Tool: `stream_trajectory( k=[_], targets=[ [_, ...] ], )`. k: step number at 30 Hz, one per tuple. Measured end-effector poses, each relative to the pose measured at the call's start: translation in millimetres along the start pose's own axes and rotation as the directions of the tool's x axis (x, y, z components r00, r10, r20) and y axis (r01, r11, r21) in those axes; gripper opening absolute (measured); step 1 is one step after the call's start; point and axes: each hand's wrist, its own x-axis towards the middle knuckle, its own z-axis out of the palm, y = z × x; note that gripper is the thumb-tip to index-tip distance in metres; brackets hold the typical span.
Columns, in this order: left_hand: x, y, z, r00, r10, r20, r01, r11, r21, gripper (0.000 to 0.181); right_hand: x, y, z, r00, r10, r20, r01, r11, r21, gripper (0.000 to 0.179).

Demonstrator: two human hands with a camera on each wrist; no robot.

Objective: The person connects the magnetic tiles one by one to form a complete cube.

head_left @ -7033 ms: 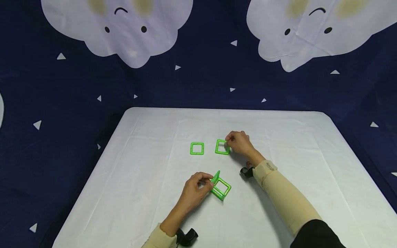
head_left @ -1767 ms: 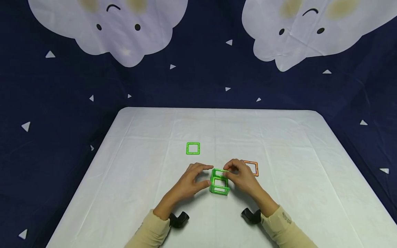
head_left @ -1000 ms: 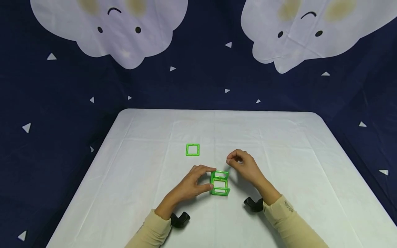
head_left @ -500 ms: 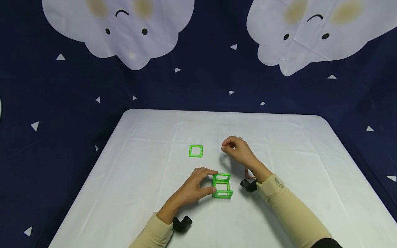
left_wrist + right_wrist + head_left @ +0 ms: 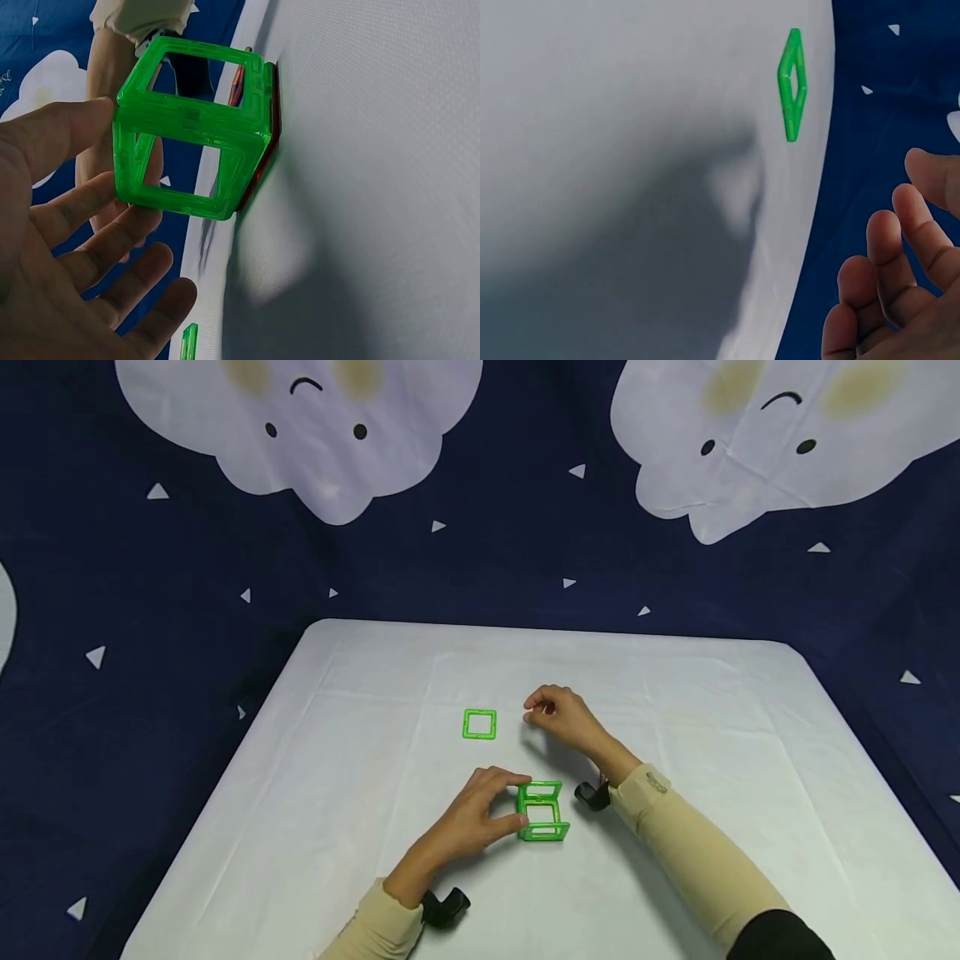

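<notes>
My left hand (image 5: 472, 816) steadies a half-built box of green magnetic tiles (image 5: 542, 837), thumb and index finger at opposite edges of its left side. Up close in the left wrist view, the box (image 5: 187, 116) shows see-through green frames joined along their edges, with a dark red strip along its base; the other fingers spread free below. A single square green magnetic tile (image 5: 480, 736) lies flat farther back on the table. To the right of that tile hovers my right hand (image 5: 567, 720), fingers loosely bent and holding nothing. The right wrist view shows the same loose tile (image 5: 786, 90) beyond the fingertips.
A white cloth covers the table (image 5: 360, 735), whose far edge meets a dark blue curtain (image 5: 495, 577) with clouds and small triangles. A reddish tile (image 5: 238, 86) lies beyond the box, mostly hidden by my right wrist in the head view. Black wrist cameras (image 5: 447, 910) hang below both wrists.
A second loose green tile, touched by my right hand earlier, now forms part of the box. My right hand has left the box and moved back towards the remaining tile; the left stays at the box.
</notes>
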Motion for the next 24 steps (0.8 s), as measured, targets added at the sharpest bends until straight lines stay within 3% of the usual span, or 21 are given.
stream_trajectory(
  k=[19, 24],
  targets=[
    [-0.2, 6.3, 2.2, 1.000, -0.009, -0.019, 0.009, 0.999, 0.038, 0.047, 33.3, 13, 16, 0.996, -0.010, 0.083, 0.014, 0.999, -0.044, 0.020],
    [-2.1, 5.1, 3.1, 0.999, -0.013, -0.034, 0.015, 0.998, 0.062, 0.046, 42.2, 11, 23, 0.990, -0.023, 0.141, 0.035, 0.996, -0.079, 0.018]
  ],
)
